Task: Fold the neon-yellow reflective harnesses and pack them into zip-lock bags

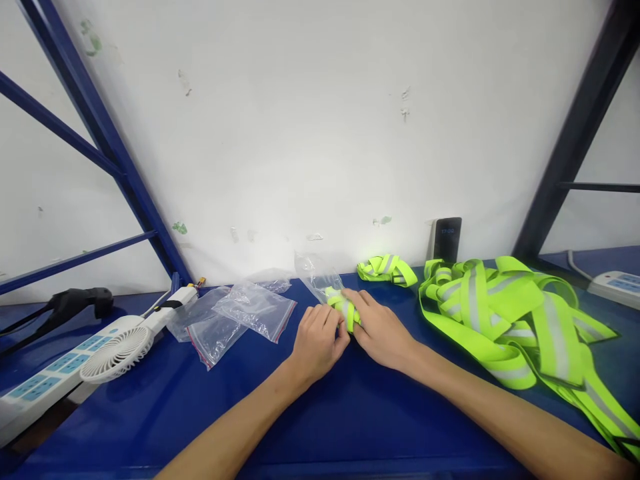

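Observation:
A folded yellow-green reflective strap [346, 311] lies between my two hands, its near end sticking out towards me. My right hand [379, 328] is closed around its right side. A clear plastic bag [316, 275] stretches away from the strap towards the wall, and the strap's far end appears to sit in its mouth. My left hand [320, 339] has its fingers curled at the near left edge of the bag and strap, pinching the bag's edge; its fingertips are partly hidden.
Loose clear zip bags [255, 308] lie to the left. Further left are a white handheld fan [117, 355], a power strip [60, 370] and a black strap [75, 308]. A bundled strap [387, 269], a phone-like device [447, 239] and a tangled strap pile [500, 313] occupy the right.

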A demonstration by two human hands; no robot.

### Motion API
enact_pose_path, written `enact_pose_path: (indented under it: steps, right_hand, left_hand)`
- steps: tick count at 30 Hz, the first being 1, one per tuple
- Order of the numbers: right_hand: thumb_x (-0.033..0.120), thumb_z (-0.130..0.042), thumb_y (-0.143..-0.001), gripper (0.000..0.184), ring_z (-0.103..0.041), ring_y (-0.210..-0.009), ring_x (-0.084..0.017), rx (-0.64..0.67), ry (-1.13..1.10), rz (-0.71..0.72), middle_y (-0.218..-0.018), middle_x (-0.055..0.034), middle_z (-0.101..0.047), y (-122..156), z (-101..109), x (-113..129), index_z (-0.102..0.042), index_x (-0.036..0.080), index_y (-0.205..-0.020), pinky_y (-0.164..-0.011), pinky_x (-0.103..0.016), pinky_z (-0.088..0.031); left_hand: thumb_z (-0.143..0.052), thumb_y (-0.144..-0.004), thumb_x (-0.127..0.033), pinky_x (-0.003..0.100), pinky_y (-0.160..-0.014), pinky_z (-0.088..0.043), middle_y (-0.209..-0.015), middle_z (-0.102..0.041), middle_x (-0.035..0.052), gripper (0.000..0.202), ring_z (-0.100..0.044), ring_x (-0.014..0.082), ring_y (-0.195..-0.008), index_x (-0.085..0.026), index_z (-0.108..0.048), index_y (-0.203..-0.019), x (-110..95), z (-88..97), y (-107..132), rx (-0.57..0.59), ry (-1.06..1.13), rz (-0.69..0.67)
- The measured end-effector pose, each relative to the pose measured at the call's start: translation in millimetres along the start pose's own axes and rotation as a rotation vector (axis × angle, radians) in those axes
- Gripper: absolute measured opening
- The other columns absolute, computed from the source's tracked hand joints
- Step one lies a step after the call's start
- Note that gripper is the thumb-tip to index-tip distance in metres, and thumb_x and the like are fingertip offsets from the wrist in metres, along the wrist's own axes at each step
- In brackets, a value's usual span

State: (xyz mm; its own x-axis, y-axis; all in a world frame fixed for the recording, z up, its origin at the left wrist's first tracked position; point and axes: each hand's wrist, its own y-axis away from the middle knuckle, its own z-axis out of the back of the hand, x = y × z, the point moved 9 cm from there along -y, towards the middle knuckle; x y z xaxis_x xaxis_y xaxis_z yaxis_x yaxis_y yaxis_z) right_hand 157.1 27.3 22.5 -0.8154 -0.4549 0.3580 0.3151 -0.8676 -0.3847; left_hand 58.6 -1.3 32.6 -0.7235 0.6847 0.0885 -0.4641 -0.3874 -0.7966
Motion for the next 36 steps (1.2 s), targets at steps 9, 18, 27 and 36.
enact_pose_path:
  steps: [9, 18, 27, 36]
  right_hand:
    - [0.017, -0.047, -0.078, 0.032, -0.052, -0.070, -0.017, -0.003, -0.103, 0.000, -0.094, -0.0020, -0.052, -12.6, -2.2, 10.5, -0.052, 0.024, -0.109, -0.062, -0.027, -0.029]
    - [0.019, -0.060, -0.070, 0.020, -0.051, -0.087, -0.019, -0.055, -0.829, -0.028, -0.087, 0.0034, -0.054, -19.0, 1.0, -15.6, -0.049, 0.022, -0.088, -0.079, -0.028, -0.039]
    - [0.023, -0.064, -0.075, 0.024, -0.052, -0.097, -0.020, 0.056, -0.945, -0.092, -0.096, 0.0018, -0.055, -13.9, -12.1, -26.3, -0.051, 0.021, -0.095, -0.087, -0.031, -0.040]
    - [0.033, -0.068, -0.078, 0.035, -0.057, -0.095, -0.020, 0.082, -0.944, -0.019, -0.100, -0.0002, -0.060, -11.8, -7.9, -15.0, -0.050, 0.021, -0.106, -0.086, -0.032, -0.045]
  left_hand:
    - [-0.045, -0.092, -0.015, 0.032, -0.069, -0.039, -0.078, -0.054, 0.0037, 0.013, -0.048, 0.0177, -0.075, -0.019, -0.050, -0.082, 4.7, 6.7, 5.4, 0.039, 0.237, 0.082]
    - [-0.052, -0.089, -0.022, 0.031, -0.074, -0.046, -0.083, -0.055, 0.0024, 0.002, -0.053, 0.0166, -0.078, -0.020, -0.051, -0.088, 58.8, 2.0, 8.7, 0.055, 0.421, 0.344]
    - [-0.068, -0.082, -0.035, 0.025, -0.068, -0.054, -0.079, -0.065, 0.0006, 0.018, -0.062, 0.0128, -0.071, -0.018, -0.060, -0.084, 69.8, -19.3, 13.4, 0.221, 0.695, 0.484]
    - [-0.053, -0.091, -0.027, 0.024, -0.063, -0.042, -0.070, -0.053, -0.0019, 0.019, -0.050, 0.0106, -0.064, -0.018, -0.048, -0.076, 51.5, -10.2, 7.1, 0.133, 0.541, 0.305]
